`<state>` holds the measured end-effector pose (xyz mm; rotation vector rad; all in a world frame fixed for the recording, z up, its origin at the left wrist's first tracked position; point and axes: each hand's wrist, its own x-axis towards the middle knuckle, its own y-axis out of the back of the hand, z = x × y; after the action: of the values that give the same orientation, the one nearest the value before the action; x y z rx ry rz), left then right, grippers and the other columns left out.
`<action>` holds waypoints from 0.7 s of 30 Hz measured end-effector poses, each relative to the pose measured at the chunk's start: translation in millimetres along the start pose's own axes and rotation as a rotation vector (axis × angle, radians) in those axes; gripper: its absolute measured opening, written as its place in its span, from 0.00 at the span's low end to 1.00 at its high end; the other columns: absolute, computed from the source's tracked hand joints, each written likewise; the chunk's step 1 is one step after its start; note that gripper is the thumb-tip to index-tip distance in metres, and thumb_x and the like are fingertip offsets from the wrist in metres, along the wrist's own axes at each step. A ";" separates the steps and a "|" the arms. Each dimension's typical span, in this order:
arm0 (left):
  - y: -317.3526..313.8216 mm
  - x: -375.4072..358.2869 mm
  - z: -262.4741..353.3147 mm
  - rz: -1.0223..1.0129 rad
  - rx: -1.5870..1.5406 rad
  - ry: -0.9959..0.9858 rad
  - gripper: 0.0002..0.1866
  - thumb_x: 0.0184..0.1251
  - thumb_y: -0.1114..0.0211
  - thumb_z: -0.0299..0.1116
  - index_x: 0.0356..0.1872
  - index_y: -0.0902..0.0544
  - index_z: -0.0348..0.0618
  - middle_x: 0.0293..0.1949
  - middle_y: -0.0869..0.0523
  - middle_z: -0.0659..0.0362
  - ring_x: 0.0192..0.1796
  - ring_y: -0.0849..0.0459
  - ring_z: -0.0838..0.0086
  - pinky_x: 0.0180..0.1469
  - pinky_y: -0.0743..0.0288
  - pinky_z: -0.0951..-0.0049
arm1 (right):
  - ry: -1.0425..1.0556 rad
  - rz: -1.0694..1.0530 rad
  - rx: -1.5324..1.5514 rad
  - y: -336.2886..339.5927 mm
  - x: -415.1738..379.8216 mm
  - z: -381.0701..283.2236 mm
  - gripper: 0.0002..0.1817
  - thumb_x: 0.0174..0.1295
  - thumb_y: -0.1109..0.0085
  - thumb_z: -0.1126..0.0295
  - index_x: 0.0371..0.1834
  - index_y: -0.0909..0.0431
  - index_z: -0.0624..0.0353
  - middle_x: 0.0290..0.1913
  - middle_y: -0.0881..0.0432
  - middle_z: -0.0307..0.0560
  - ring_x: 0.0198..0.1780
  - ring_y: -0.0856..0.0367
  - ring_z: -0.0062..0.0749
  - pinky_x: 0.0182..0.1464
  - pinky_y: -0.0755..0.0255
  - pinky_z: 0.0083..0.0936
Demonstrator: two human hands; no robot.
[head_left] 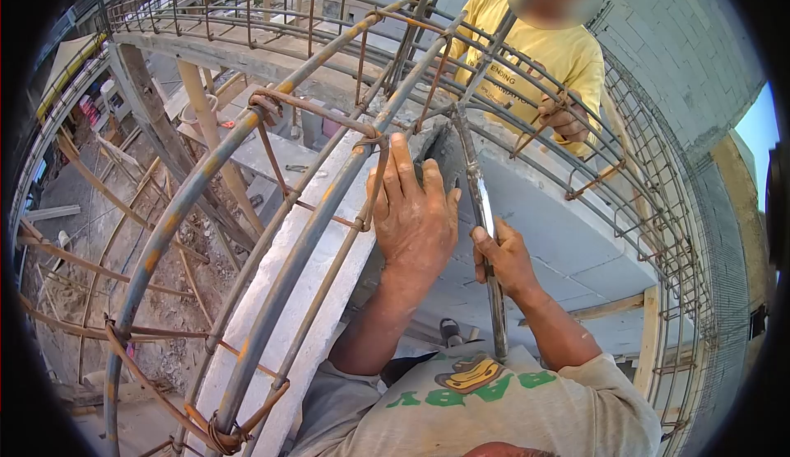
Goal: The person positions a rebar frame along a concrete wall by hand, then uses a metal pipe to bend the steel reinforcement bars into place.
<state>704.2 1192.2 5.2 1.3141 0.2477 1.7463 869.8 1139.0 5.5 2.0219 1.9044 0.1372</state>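
Observation:
My right hand (504,259) is closed around a long dark metal bar (475,165) with a shiny worn stretch. The bar stands nearly upright before my chest, its upper end among the crossing rebars near the column corner. My left hand (414,218) has its fingers stretched upward, beside and seemingly touching a rusty stirrup (380,179) on the rebar cage. Thick longitudinal rebars (300,239) run past that hand, with tie wire (265,104) at a stirrup corner. Whether the left fingertips press on the stirrup cannot be made out.
A co-worker in a yellow shirt (536,53) stands across the cage, one hand (564,118) at the rebars. Below lies a white block wall top (271,292). More cage (658,235) curves right. Wooden props (218,140) and debris-covered ground (115,251) show lower left.

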 end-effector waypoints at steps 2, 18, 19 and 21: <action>0.0 0.8 -0.6 0.004 -0.009 -0.003 0.26 0.56 0.27 0.47 0.52 0.16 0.41 0.69 0.34 0.36 0.71 0.36 0.49 0.72 0.54 0.51 | -0.015 -0.018 0.033 0.5 1.6 -2.7 0.24 0.68 0.40 0.47 0.33 0.32 0.58 0.20 0.26 0.40 0.15 0.26 0.22 0.17 0.32 0.21; 3.7 1.0 2.9 0.013 0.008 -0.008 0.24 0.58 0.29 0.45 0.51 0.16 0.40 0.69 0.33 0.39 0.70 0.37 0.49 0.71 0.51 0.48 | -0.130 -0.102 0.153 46.6 -19.1 -25.8 0.21 0.66 0.37 0.51 0.35 0.30 0.58 0.21 0.25 0.41 0.16 0.25 0.23 0.16 0.31 0.21; 4.3 1.0 3.7 0.012 0.010 -0.005 0.24 0.59 0.29 0.45 0.52 0.16 0.40 0.68 0.33 0.39 0.70 0.37 0.49 0.71 0.51 0.48 | -0.120 -0.123 0.130 51.6 -21.3 -28.1 0.21 0.66 0.37 0.51 0.35 0.30 0.58 0.22 0.25 0.41 0.16 0.25 0.22 0.16 0.31 0.21; 4.6 2.3 4.8 0.013 0.016 -0.001 0.24 0.59 0.29 0.45 0.52 0.16 0.40 0.68 0.32 0.39 0.70 0.36 0.49 0.71 0.50 0.48 | -0.107 -0.169 0.106 57.4 -24.9 -28.2 0.21 0.67 0.37 0.52 0.35 0.30 0.59 0.22 0.25 0.40 0.16 0.24 0.22 0.16 0.31 0.21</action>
<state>705.7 1189.7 11.6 1.3313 0.2529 1.7579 913.2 1118.3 54.5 1.8808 2.0418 -0.1150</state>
